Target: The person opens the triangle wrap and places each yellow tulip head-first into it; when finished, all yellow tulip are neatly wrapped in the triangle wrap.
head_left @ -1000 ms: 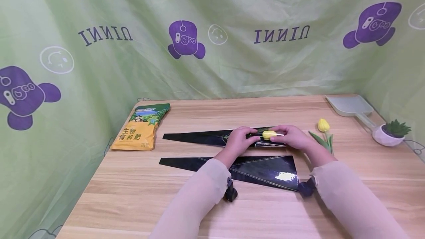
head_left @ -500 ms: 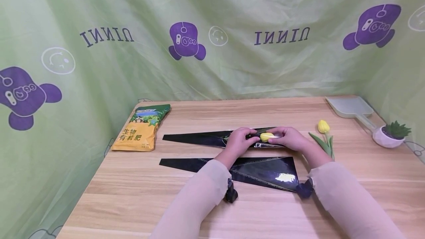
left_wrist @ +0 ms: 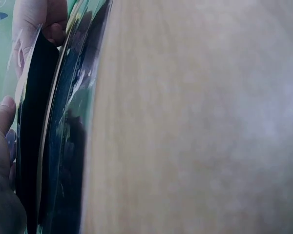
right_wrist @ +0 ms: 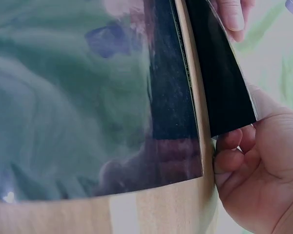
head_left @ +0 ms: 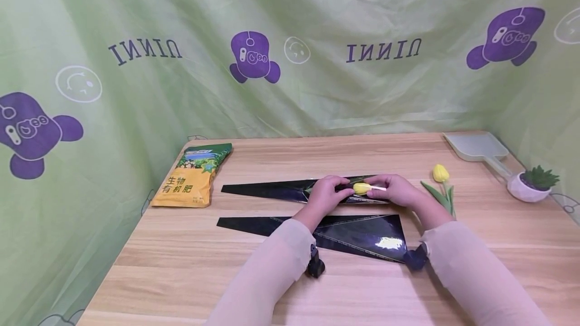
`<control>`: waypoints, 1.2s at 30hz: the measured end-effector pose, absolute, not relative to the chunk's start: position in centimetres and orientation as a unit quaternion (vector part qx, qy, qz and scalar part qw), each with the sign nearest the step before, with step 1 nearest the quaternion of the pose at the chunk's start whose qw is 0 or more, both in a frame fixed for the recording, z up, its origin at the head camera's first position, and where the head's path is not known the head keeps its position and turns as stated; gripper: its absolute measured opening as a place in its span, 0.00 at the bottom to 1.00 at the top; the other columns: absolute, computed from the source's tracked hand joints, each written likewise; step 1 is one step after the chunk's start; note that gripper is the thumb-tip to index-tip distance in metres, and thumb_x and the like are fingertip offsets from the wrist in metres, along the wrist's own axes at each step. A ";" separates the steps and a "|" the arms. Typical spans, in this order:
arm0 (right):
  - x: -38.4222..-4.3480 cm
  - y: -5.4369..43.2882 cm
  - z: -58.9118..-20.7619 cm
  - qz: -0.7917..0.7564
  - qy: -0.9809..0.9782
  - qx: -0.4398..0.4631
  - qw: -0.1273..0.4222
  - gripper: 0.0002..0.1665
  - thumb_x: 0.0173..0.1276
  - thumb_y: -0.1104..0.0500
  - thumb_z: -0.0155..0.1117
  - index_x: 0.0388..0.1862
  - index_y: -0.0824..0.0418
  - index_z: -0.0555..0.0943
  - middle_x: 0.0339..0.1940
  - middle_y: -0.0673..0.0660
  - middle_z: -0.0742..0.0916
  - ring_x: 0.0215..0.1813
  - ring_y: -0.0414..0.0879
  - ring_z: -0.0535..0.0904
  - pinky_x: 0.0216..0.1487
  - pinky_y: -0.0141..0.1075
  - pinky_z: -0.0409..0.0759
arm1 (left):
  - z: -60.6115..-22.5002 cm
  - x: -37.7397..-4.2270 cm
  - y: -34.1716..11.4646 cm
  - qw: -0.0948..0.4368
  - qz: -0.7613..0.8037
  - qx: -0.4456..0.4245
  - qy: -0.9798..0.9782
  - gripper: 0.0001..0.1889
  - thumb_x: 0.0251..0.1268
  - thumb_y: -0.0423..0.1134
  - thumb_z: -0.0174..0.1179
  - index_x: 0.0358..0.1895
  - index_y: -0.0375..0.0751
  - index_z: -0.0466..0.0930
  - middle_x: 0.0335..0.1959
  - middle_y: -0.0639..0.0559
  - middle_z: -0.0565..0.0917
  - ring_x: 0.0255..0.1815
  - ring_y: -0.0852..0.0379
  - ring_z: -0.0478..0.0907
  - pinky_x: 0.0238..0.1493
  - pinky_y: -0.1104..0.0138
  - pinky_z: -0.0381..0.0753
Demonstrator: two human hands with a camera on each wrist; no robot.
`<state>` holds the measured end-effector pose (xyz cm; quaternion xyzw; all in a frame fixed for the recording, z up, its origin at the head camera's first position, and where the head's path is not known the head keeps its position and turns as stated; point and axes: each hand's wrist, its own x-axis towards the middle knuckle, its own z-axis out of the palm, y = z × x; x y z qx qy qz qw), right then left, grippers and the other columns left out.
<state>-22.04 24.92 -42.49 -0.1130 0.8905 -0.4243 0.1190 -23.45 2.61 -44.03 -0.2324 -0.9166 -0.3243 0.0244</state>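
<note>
**Right hand (head_left: 395, 190) and left hand (head_left: 323, 194) gripping the upper sleeve (head_left: 276, 190) around a tulip**

The right hand is pinching the wide end of the black sleeve at its edge, thumb on the near side, with its other fingers curling under the panel in the right wrist view. The left hand is holding the same sleeve farther toward the narrow end; its thumb is lying on one face, and its fingers are mostly hiding behind the film. How firmly either is squeezing, I cannot tell.

Between the hands, the yellow tulip (head_left: 361, 188) is lying lengthwise at the wide end, its bloom pointing toward the right hand. Whether it is sitting wholly inside the film is unclear; green bits are showing just beyond the left hand.

The sleeve is looking thin, glossy and light, probably slippery and quick to crease, so pinching a single layer at the wide edge seems best for spreading it. The tulip is probably light too, with a bendable stem; taking it low on the stem would be sparing the bloom.

Nearer the person, the lower sleeve (head_left: 362, 233) is lying flat on the table (head_left: 181, 265). A second tulip (head_left: 440, 173) is resting beyond the right forearm.
</note>
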 end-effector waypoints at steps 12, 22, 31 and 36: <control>-20.4 27.8 -41.7 -0.469 0.872 -0.058 0.123 0.34 0.71 0.54 0.63 0.67 0.73 0.69 0.53 0.69 0.83 0.37 0.37 0.81 0.38 0.32 0.84 | -44.5 -23.6 2.7 0.017 -0.302 -0.237 -0.923 0.19 0.65 0.52 0.64 0.55 0.50 0.84 0.57 0.54 0.84 0.61 0.59 0.79 0.64 0.69 0.76; -17.2 30.2 -40.2 -0.441 0.895 -0.034 0.051 0.32 0.73 0.46 0.58 0.65 0.68 0.73 0.56 0.66 0.83 0.44 0.33 0.79 0.44 0.29 0.82 | -44.5 -23.6 3.1 0.010 -0.280 -0.248 -0.927 0.22 0.68 0.52 0.60 0.60 0.48 0.80 0.63 0.53 0.80 0.67 0.56 0.75 0.69 0.67 0.72; -14.0 34.1 -40.2 -0.460 0.888 -0.008 0.015 0.28 0.74 0.49 0.58 0.64 0.66 0.74 0.39 0.23 0.78 0.39 0.26 0.76 0.38 0.24 0.79 | -44.1 -23.2 2.7 0.061 -0.302 -0.272 -0.912 0.23 0.70 0.51 0.58 0.62 0.44 0.77 0.69 0.49 0.74 0.72 0.51 0.68 0.74 0.61 0.67; -12.8 35.8 -40.7 -0.453 0.892 0.004 0.009 0.23 0.75 0.50 0.57 0.64 0.58 0.76 0.41 0.16 0.74 0.40 0.22 0.77 0.39 0.26 0.76 | -43.6 -21.6 2.4 0.088 -0.332 -0.299 -0.890 0.21 0.69 0.48 0.60 0.60 0.43 0.79 0.66 0.46 0.75 0.69 0.49 0.70 0.71 0.60 0.70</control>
